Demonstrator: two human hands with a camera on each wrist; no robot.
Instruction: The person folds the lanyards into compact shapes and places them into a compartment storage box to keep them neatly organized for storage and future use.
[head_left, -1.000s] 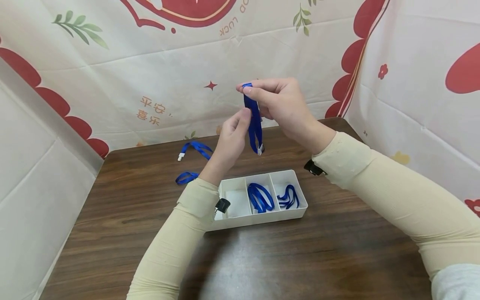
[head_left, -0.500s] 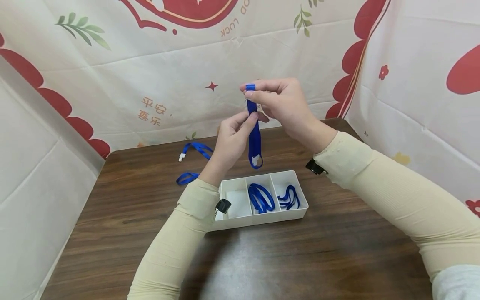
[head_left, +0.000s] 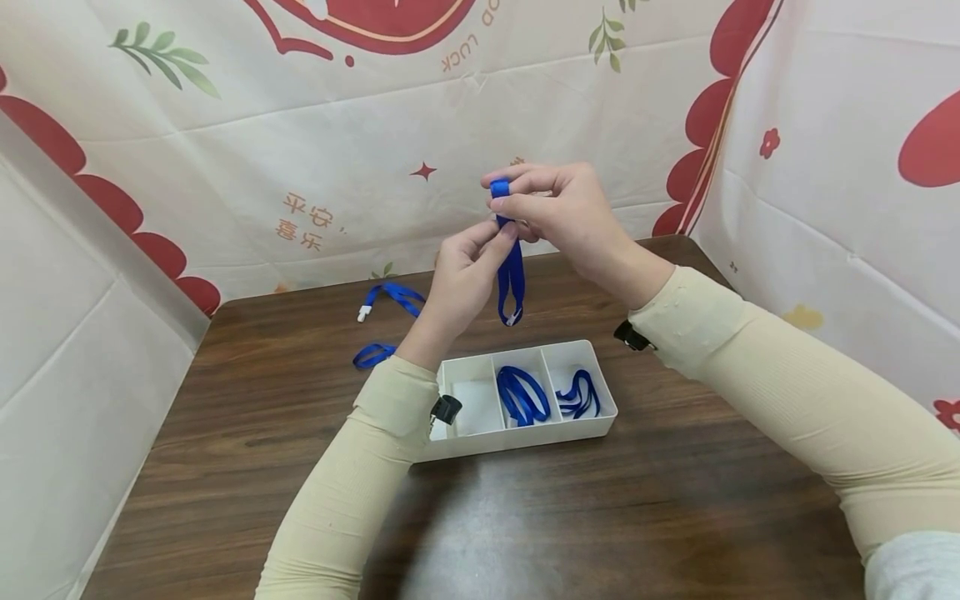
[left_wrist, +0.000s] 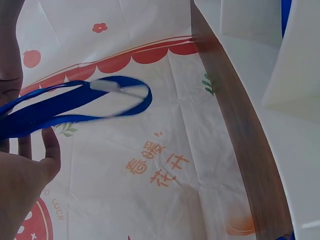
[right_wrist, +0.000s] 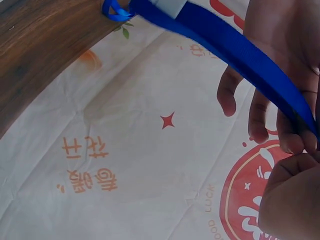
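A blue lanyard (head_left: 511,279) hangs folded in the air above the back of the table, its white clip (left_wrist: 105,86) at the lower loop. My right hand (head_left: 573,208) pinches the folded top of the strap between thumb and fingers. Just below, my left hand (head_left: 468,262) pinches the same strap with thumb and forefinger. Under them stands a white divided box (head_left: 517,435); a coiled blue lanyard (head_left: 522,396) lies in its middle-right compartment and a smaller blue bundle (head_left: 577,394) in the rightmost one.
Left of the box, a blue lanyard (head_left: 393,290) with a white clip lies on the wooden table (head_left: 247,400), and a blue loop (head_left: 372,356) shows nearer, partly behind my left forearm. A printed cloth (head_left: 360,167) hangs behind the table.
The lanyard's hanging end first dropped lower, then rose a little as its strap opened into a loop. My right hand has come down slightly, closer to the left.
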